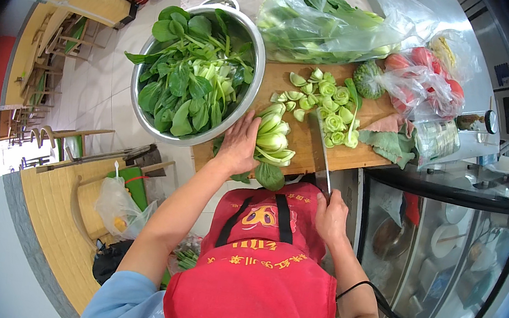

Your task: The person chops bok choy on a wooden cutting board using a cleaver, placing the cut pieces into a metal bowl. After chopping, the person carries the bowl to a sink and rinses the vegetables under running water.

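My left hand (239,146) rests on a bunch of bok choy (272,137), fingers pressed along its leafy side, at the front of a wooden cutting board (301,153). In my right hand (332,216) is a kitchen knife (321,148), its handle gripped and its blade reaching over the board, right of the bunch. Beyond the blade lie several cut bok choy bases (336,104) and loose stem pieces. Left of the board, a metal basin (261,63) holds bok choy leaves (192,78) and pale stems.
A clear plastic bag of bok choy (320,27) lies behind the board. At right are a round green vegetable (369,79), bagged tomatoes (421,79), a cloth (390,138) and a jar (477,121). A glass-fronted display cabinet (434,260) stands below right. Chairs (77,39) stand at far left.
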Motion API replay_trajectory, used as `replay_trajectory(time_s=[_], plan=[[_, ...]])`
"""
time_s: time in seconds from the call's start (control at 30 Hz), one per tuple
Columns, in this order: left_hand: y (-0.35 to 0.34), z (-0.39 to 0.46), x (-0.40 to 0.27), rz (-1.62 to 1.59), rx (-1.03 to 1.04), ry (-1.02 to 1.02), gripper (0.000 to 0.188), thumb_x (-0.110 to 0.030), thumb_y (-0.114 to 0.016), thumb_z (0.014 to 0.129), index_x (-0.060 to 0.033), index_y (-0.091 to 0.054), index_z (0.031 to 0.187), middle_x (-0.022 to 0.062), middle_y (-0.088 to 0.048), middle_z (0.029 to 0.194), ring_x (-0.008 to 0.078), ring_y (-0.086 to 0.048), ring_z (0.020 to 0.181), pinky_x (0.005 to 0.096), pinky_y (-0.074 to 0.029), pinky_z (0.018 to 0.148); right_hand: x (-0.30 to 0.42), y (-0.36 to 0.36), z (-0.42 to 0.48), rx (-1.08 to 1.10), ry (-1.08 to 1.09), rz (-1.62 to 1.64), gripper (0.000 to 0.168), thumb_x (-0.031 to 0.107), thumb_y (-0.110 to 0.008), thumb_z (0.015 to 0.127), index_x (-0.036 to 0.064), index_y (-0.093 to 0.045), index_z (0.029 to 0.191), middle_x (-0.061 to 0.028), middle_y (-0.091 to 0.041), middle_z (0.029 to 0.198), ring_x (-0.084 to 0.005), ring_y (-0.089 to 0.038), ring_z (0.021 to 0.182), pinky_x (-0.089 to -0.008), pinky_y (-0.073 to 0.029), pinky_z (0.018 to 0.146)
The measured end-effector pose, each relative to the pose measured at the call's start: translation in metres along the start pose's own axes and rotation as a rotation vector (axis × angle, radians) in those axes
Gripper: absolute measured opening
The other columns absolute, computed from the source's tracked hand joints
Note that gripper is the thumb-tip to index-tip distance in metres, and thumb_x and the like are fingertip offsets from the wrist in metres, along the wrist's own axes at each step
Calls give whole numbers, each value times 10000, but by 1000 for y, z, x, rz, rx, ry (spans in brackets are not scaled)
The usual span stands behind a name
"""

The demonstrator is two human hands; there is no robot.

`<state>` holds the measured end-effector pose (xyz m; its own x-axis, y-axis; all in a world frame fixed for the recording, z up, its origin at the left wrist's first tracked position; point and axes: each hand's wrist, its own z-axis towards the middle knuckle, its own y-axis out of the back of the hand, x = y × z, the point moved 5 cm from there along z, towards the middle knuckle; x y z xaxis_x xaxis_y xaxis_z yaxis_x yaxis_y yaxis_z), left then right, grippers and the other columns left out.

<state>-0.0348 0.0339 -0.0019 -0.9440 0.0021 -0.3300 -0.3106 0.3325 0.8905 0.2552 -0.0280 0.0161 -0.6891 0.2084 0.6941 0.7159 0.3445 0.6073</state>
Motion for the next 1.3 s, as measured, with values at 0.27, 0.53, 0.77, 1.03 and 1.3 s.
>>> replay_trajectory(time_s=[0.27,0.53,0.77,1.03,1.3], plan=[[6,7,-15,92,20,47,1210,-344,-923,611,7,-217,1528,251,-210,1607,413,-235,1492,519,-211,1221,19,-16,2,27,80,-64,285,201,-620,963,-24,-508,1096,-318,-622,963,-519,-601,914,-576,-478,804],[14,-24,-21,39,-260,-264,661,-313,-899,639,-92,-602,1186,189,-387,1520,385,-314,1461,602,-262,1165,14,10,1,-56,102,18,283,162,-628,959,-41,-545,1138,-305,-634,968,-505,-612,894,-547,-485,769],[11,-33,-22,85,-335,-199,498,-297,-887,617,-51,-623,960,170,-503,1424,362,-395,1416,584,-288,1125,13,-5,-3,79,99,30,240,166,-632,956,-28,-492,949,-310,-619,917,-525,-592,859,-572,-470,732],[7,-24,-47,139,-280,-85,521,-265,-889,634,-39,-619,1019,227,-375,1500,379,-304,1462,622,-287,1112,16,-23,0,90,77,35,255,189,-624,964,-32,-496,968,-297,-629,859,-524,-598,862,-582,-468,752],[-2,-17,-38,152,-219,-280,638,-92,-836,633,-60,-557,1206,246,-258,1560,428,-242,1482,623,-288,1123,18,-24,5,95,56,109,248,192,-621,964,-30,-510,976,-294,-632,885,-518,-604,870,-576,-468,760]])
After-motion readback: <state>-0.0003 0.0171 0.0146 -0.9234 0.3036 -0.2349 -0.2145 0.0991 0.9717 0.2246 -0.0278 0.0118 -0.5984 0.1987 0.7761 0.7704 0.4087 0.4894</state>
